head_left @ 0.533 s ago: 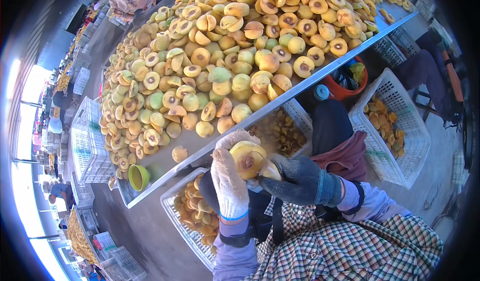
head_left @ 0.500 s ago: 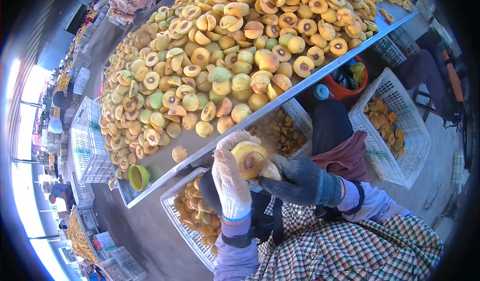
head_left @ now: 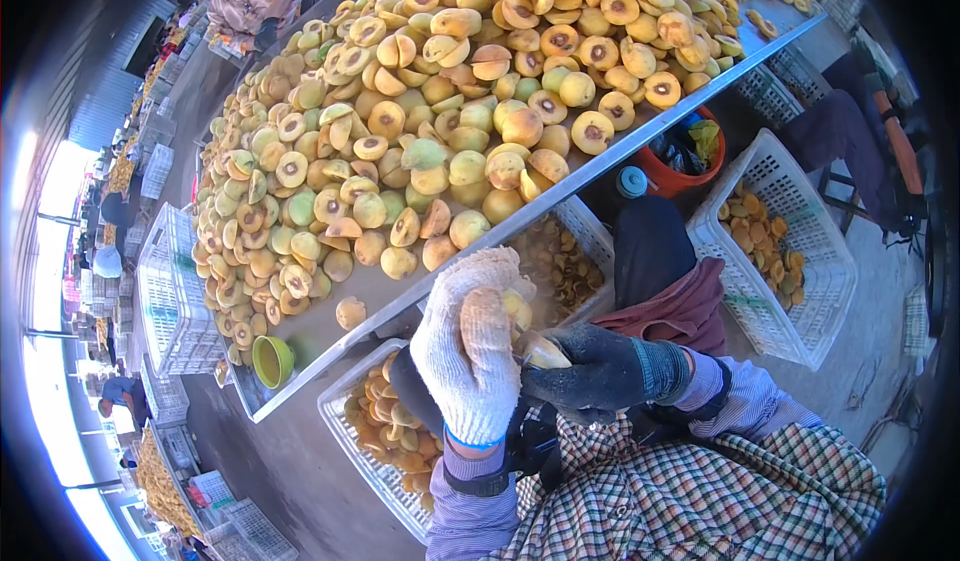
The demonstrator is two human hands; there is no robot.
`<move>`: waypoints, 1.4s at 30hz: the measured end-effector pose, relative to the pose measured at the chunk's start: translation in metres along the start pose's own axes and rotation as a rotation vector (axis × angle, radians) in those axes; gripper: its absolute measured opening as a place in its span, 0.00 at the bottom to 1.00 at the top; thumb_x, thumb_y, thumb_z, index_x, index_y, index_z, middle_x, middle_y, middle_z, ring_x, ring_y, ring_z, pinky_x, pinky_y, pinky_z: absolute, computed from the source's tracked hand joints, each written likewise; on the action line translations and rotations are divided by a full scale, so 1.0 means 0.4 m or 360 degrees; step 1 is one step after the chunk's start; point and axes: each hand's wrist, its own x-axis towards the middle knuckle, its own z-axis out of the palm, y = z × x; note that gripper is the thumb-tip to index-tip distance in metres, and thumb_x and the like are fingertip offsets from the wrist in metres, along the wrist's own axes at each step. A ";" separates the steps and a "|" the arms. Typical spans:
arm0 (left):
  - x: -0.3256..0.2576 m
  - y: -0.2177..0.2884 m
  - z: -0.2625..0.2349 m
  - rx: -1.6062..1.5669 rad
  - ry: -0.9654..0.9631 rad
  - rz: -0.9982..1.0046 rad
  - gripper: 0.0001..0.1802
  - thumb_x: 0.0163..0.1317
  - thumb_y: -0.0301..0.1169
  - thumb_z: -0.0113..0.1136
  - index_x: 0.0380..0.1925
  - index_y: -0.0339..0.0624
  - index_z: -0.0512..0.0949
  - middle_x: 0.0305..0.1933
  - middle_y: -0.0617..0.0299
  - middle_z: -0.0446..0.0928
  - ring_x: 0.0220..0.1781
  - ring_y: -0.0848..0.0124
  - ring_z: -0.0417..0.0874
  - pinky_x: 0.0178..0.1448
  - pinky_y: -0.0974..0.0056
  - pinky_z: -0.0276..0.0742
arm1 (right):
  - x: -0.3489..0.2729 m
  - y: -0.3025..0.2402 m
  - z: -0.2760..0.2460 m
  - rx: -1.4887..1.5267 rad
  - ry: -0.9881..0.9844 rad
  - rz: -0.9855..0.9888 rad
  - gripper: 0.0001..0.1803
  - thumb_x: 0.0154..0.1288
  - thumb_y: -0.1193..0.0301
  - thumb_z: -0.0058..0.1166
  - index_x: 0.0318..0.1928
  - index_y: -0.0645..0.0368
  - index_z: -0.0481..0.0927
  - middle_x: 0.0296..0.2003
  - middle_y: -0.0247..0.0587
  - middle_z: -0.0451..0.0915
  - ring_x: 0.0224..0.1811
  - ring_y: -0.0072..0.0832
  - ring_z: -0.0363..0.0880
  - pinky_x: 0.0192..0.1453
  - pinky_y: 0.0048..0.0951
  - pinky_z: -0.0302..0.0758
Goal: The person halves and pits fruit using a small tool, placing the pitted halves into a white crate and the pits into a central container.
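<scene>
My left hand (head_left: 465, 346), in a white knit glove, is closed around a halved yellow peach (head_left: 517, 311), most of it hidden by the fingers. Close beside it, my right hand (head_left: 598, 366), in a dark coated glove, is closed on a pale curved piece (head_left: 546, 353) that points at the fruit. Whether that piece is a blade or a bit of peach I cannot make out. Both hands are over my lap, just in front of the metal table's edge (head_left: 560, 193). A large heap of peach halves (head_left: 400, 151), some showing brown centres, covers the table.
A green bowl (head_left: 272, 361) stands at the table's left corner. White crates of peach pieces stand below left (head_left: 345, 411) and at right (head_left: 815, 291); another under the table (head_left: 592, 223) holds dark scraps. An orange bucket (head_left: 680, 176) and blue-lidded container (head_left: 632, 182) stand nearby. Another person's leg (head_left: 840, 141) shows at right.
My left hand has turned, its back now toward me, covering most of the peach half that showed its cut face before. My right hand has moved slightly down and stays close to it.
</scene>
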 end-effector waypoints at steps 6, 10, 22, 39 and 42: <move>0.023 0.035 0.002 0.0364 -0.0213 0.0281 0.24 0.72 0.41 0.42 0.34 0.29 0.78 0.29 0.54 0.80 0.31 0.70 0.80 0.36 0.68 0.75 | -0.008 0.030 -0.031 0.0314 -0.0252 0.0069 0.19 0.71 0.56 0.48 0.32 0.60 0.73 0.14 0.29 0.69 0.12 0.14 0.66 0.14 0.18 0.62; 0.043 0.029 0.003 0.0397 -0.0348 0.0741 0.22 0.70 0.40 0.44 0.32 0.30 0.78 0.29 0.52 0.80 0.33 0.63 0.82 0.40 0.61 0.76 | -0.017 0.039 -0.050 0.0467 -0.0391 0.0211 0.19 0.72 0.58 0.46 0.32 0.62 0.74 0.15 0.30 0.70 0.13 0.13 0.65 0.16 0.18 0.60; 0.016 0.038 0.024 -0.1120 -0.0333 -0.0532 0.33 0.71 0.54 0.36 0.32 0.31 0.77 0.30 0.52 0.80 0.31 0.63 0.83 0.36 0.63 0.79 | -0.038 0.054 -0.007 0.1250 -0.0356 0.0242 0.13 0.69 0.63 0.50 0.37 0.63 0.74 0.27 0.33 0.72 0.28 0.16 0.68 0.32 0.17 0.63; 0.035 -0.393 -0.453 0.1821 0.0319 -0.0608 0.28 0.56 0.52 0.57 0.49 0.44 0.75 0.57 0.51 0.72 0.56 0.51 0.74 0.57 0.52 0.71 | 0.053 0.087 -0.098 -0.0188 0.0428 0.0287 0.15 0.68 0.59 0.49 0.34 0.59 0.75 0.11 0.31 0.70 0.08 0.17 0.66 0.10 0.20 0.58; 0.141 -0.461 -0.452 0.2013 0.0072 -0.0995 0.37 0.51 0.58 0.60 0.53 0.43 0.73 0.55 0.47 0.73 0.55 0.50 0.76 0.56 0.51 0.72 | 0.062 0.097 -0.077 -0.0161 0.0424 0.0215 0.15 0.68 0.59 0.50 0.35 0.59 0.75 0.13 0.30 0.71 0.10 0.16 0.67 0.11 0.18 0.59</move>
